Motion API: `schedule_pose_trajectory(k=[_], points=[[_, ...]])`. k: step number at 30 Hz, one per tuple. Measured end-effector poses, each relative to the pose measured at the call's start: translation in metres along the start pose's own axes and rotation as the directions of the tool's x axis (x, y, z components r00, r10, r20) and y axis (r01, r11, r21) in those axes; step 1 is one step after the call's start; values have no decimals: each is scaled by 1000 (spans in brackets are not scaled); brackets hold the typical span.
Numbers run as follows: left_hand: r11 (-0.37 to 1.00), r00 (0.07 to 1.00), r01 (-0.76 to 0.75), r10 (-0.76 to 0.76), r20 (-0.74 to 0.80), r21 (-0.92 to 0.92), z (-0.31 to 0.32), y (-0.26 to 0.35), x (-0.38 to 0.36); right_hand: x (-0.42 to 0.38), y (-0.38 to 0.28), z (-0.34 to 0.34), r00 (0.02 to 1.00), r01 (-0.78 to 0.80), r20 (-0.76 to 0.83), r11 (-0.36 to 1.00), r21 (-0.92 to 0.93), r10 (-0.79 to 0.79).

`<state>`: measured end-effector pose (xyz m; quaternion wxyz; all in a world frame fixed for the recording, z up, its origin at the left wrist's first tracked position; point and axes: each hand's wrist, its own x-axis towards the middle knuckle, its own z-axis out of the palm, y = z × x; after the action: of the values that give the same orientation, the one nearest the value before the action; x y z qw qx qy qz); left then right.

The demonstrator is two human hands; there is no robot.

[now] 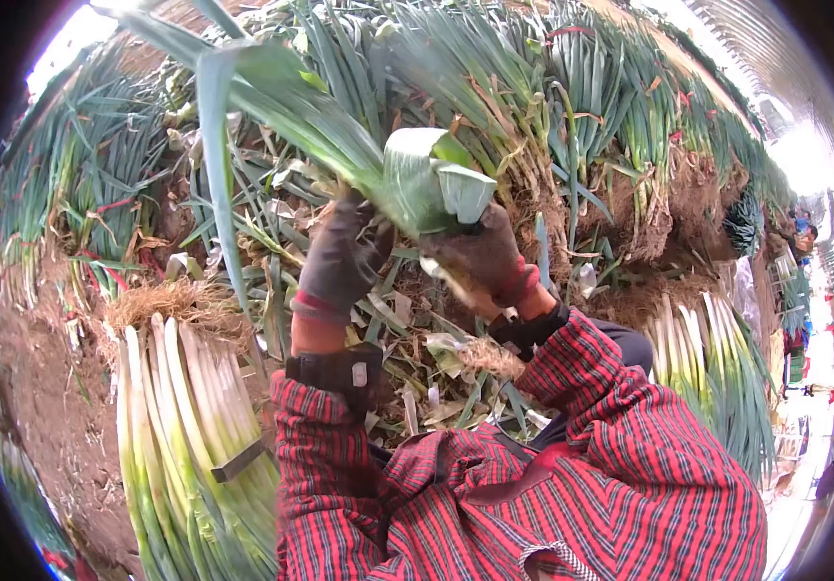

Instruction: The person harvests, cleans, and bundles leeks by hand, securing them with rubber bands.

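Before my chest, my left hand [347, 254], in a dark glove with a red cuff, is closed around a leek [325, 131] whose long green leaves spread to the upper left. My right hand [480, 254], gloved the same way, grips a broad folded leaf [426, 179] at the leek's side. Below this hand a pale stalk slants down, its roots [492, 358] hanging over my sleeve. Both hands are close together, with the leek between them partly blurred.
A bundle of trimmed leeks [180, 407] with a grey band lies at the lower left, another bundle [702, 353] at the right. Rows of leeks [591, 97] fill the back. Leaf scraps [402, 334] cover the ground. People are far right.
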<state>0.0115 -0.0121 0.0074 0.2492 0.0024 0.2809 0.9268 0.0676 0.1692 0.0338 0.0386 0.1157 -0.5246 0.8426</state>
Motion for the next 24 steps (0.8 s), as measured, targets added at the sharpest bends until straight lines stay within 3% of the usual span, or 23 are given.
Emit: schedule_pose_trajectory(k=[2,4,5,6,7,9,10,11,12,13,15,16,17,19,21,22,23,24], points=[[993,982,115,-114,150,4,11,-8,4,-11,8,-12,991,-94,-120,932,-351,54],[983,957,144,-108,270,-116,25,-11,-1,-16,8,-20,953,-286,-137,951,-115,270],[972,963,163,-118,243,-171,10,-18,11,-15,7,-20,920,-374,-126,928,10,372],[957,967,185,-136,217,-222,-4,-26,21,-15,18,-29,924,-367,-119,930,-6,364],[953,964,183,-125,235,-243,-18,-33,29,-17,21,-29,969,-240,-109,953,-188,222],[944,958,168,-88,274,-283,-33,-39,41,-15,24,-27,998,52,2,854,-517,-59],[998,965,-52,55,256,-20,-36,-40,43,-19,34,-33,997,70,-8,937,-343,-78],[934,944,-260,193,269,245,-36,-41,41,-25,27,-24,995,87,-1,884,-459,-99],[761,896,-435,311,317,482,-34,-42,37,-30,11,-8,993,101,9,817,-567,-117],[803,932,-360,288,219,476,-33,-39,36,-34,7,-13,982,186,147,714,-674,-117],[881,973,-216,231,15,420,-22,-30,31,-45,-6,-9,886,458,421,506,-731,-194],[981,994,-113,113,10,156,-17,-25,29,-54,-4,-6,969,181,244,784,-594,-39],[993,999,6,-1,38,-121,-11,-21,28,-59,-5,-7,977,117,213,808,-578,11],[992,999,-38,40,14,-119,-13,-25,28,-68,-8,-10,983,-12,149,843,-538,110],[985,998,-5,15,59,-174,-17,-26,32,-67,-1,-15,985,118,171,755,-645,-8],[997,997,-43,48,61,-68,-20,-26,31,-67,2,-17,982,176,167,730,-660,-85],[991,997,-1,12,81,-131,-20,-30,32,-65,4,-17,973,229,163,699,-678,-161],[981,994,41,-22,104,-191,-21,-34,36,-60,10,-25,988,151,116,726,-671,-98]])
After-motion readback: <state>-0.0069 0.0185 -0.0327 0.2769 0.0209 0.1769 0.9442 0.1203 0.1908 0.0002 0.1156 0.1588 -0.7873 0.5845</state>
